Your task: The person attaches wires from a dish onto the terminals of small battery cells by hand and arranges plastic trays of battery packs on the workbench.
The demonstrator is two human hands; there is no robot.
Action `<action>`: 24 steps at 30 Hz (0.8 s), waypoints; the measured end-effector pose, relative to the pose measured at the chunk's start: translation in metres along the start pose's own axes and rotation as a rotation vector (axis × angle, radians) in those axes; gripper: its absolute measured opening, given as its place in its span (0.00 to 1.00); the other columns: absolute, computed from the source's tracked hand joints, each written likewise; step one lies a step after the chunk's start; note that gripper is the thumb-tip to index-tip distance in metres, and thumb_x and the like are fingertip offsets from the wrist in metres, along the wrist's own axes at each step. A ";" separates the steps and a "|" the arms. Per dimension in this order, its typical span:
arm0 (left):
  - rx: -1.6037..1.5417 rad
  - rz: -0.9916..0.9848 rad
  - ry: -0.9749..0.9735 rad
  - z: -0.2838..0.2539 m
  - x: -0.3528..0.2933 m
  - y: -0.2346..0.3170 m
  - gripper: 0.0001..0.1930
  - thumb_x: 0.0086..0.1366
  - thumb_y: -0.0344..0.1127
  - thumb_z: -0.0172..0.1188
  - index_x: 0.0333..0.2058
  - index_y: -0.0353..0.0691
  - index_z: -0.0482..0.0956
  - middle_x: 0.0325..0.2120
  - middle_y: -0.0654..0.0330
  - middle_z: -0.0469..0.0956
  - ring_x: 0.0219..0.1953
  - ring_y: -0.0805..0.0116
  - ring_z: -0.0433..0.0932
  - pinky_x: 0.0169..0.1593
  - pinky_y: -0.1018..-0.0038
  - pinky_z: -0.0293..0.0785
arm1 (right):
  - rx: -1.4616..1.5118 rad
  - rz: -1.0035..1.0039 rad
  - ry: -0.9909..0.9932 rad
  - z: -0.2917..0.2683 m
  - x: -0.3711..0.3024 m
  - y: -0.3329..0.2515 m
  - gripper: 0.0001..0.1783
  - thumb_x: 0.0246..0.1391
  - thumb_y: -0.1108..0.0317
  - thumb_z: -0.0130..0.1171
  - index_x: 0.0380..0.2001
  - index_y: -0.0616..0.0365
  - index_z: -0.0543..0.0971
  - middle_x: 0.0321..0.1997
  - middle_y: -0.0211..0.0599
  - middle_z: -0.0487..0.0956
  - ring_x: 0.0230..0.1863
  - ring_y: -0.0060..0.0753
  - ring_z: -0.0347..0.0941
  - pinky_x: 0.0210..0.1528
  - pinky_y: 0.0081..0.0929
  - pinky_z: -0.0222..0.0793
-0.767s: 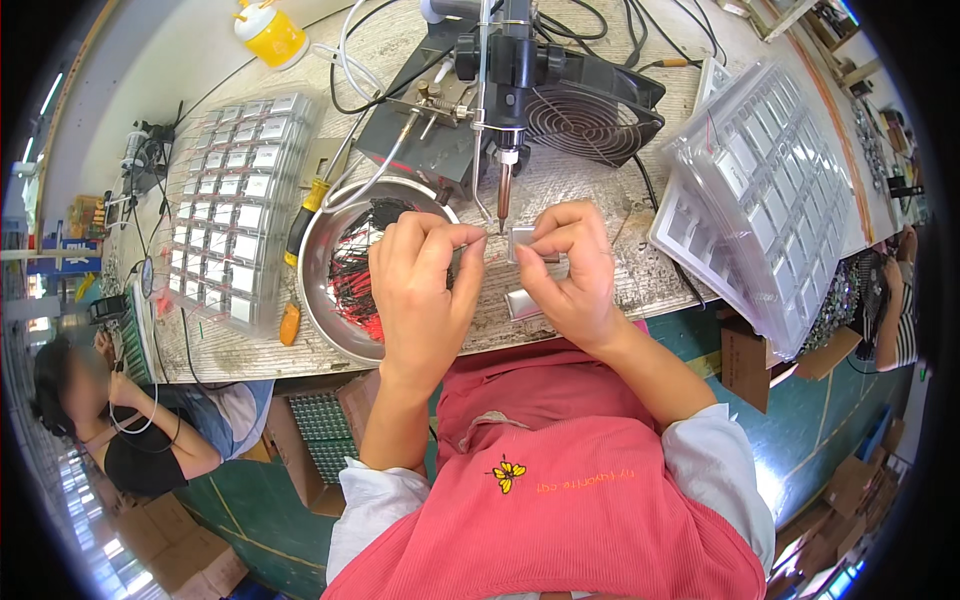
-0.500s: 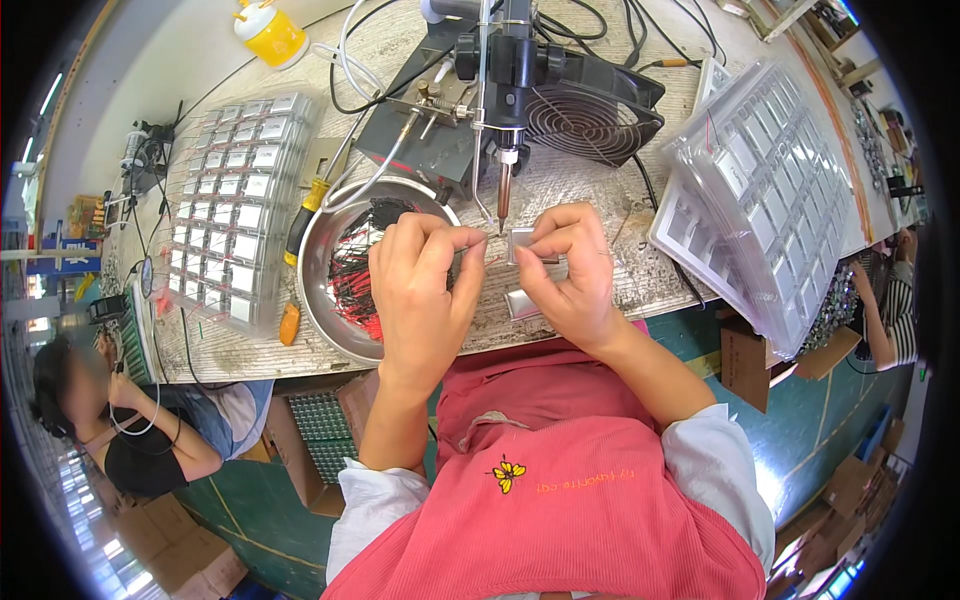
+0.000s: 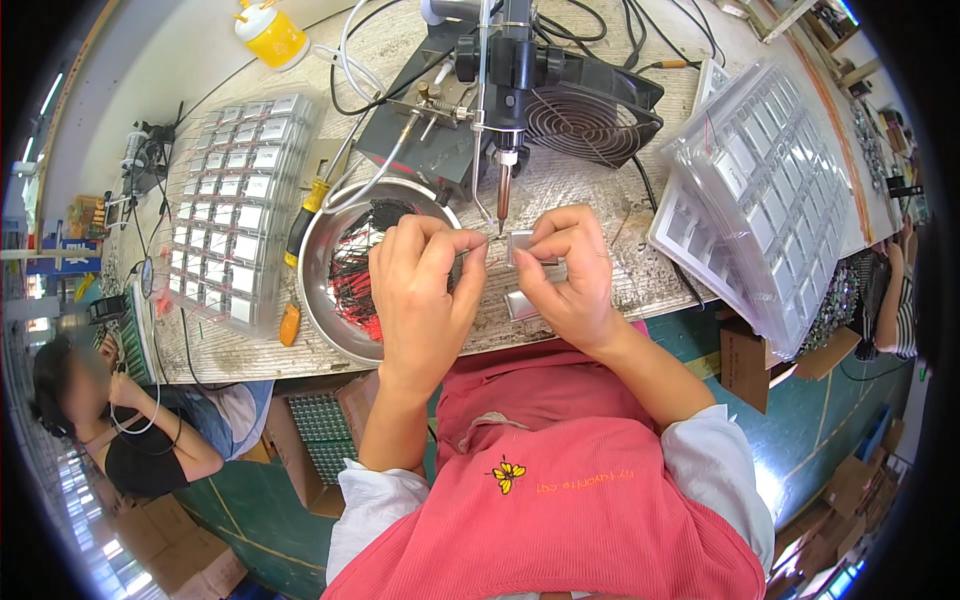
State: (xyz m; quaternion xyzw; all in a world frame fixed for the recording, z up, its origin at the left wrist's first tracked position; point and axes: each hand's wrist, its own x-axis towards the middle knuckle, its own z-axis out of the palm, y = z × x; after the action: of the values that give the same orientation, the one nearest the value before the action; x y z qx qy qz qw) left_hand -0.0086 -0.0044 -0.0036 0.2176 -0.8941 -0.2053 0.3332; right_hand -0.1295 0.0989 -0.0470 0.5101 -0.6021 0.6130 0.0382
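The tip of an upright soldering iron [image 3: 503, 190] points down between my two hands. My left hand [image 3: 422, 295] is closed in a pinch just left of the tip. What sits between its fingertips is too small to make out. My right hand [image 3: 572, 275] pinches a small flat silver rectangular part [image 3: 519, 243] by its right side, close under the tip. On the bench below that hand lies another silver block [image 3: 520, 305], partly covered by the fingers. A metal bowl [image 3: 318, 322] of red and black wires [image 3: 352, 275] stands beside my left hand.
Clear plastic trays of silver parts stand at left [image 3: 228, 215] and right [image 3: 765, 190]. A black fan [image 3: 590, 115] sits behind the iron. A yellow-black screwdriver [image 3: 304, 225] lies by the bowl, and a yellow bottle [image 3: 272, 35] stands far left. A co-worker [image 3: 150, 430] sits at left.
My hands and the silver part stay almost where they were. The co-workers' arms at the far left and far right have shifted a little.
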 end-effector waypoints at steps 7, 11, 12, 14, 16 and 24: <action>-0.025 -0.042 0.031 -0.007 -0.003 0.001 0.07 0.51 0.30 0.66 0.30 0.41 0.77 0.29 0.59 0.72 0.33 0.61 0.71 0.40 0.68 0.63 | -0.005 0.006 -0.012 -0.002 -0.002 -0.001 0.11 0.43 0.81 0.63 0.28 0.62 0.71 0.35 0.43 0.71 0.30 0.32 0.70 0.27 0.23 0.68; -0.552 -0.119 0.155 -0.026 -0.009 0.012 0.08 0.51 0.30 0.65 0.24 0.39 0.73 0.25 0.61 0.69 0.28 0.67 0.67 0.36 0.67 0.66 | -0.028 0.055 -0.007 -0.006 -0.006 -0.006 0.11 0.43 0.80 0.64 0.28 0.61 0.71 0.35 0.43 0.71 0.31 0.33 0.70 0.30 0.25 0.68; -0.755 -0.035 0.204 -0.030 -0.010 0.012 0.10 0.52 0.32 0.65 0.22 0.40 0.71 0.23 0.62 0.69 0.27 0.68 0.66 0.35 0.67 0.67 | -0.030 0.059 -0.003 -0.011 -0.005 -0.007 0.11 0.43 0.80 0.64 0.28 0.61 0.71 0.35 0.43 0.71 0.31 0.33 0.70 0.30 0.25 0.68; -1.402 -0.006 0.105 -0.042 -0.014 0.031 0.21 0.61 0.50 0.57 0.17 0.43 0.65 0.17 0.65 0.65 0.22 0.68 0.63 0.34 0.62 0.71 | -0.145 0.014 -0.037 -0.024 -0.001 -0.013 0.10 0.44 0.80 0.63 0.27 0.59 0.71 0.35 0.42 0.72 0.34 0.35 0.70 0.34 0.28 0.68; -1.795 0.137 -0.038 -0.052 -0.008 0.048 0.28 0.64 0.59 0.50 0.14 0.44 0.62 0.14 0.66 0.63 0.18 0.68 0.62 0.32 0.58 0.73 | -0.103 0.099 0.004 -0.042 0.002 -0.015 0.10 0.44 0.80 0.62 0.27 0.59 0.71 0.35 0.41 0.73 0.37 0.34 0.70 0.39 0.27 0.66; -2.453 0.372 -0.522 -0.050 0.019 0.094 0.29 0.69 0.52 0.46 0.10 0.45 0.60 0.13 0.62 0.62 0.13 0.69 0.57 0.31 0.56 0.79 | -0.534 0.120 0.219 -0.175 0.057 -0.003 0.04 0.55 0.71 0.58 0.32 0.60 0.75 0.38 0.32 0.76 0.41 0.22 0.71 0.43 0.20 0.66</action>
State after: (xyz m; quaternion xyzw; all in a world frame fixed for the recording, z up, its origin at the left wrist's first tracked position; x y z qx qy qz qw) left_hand -0.0109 0.0519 0.0893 -0.4083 -0.1731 -0.8831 0.1533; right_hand -0.2560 0.2032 0.0368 0.3763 -0.7635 0.4854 0.1998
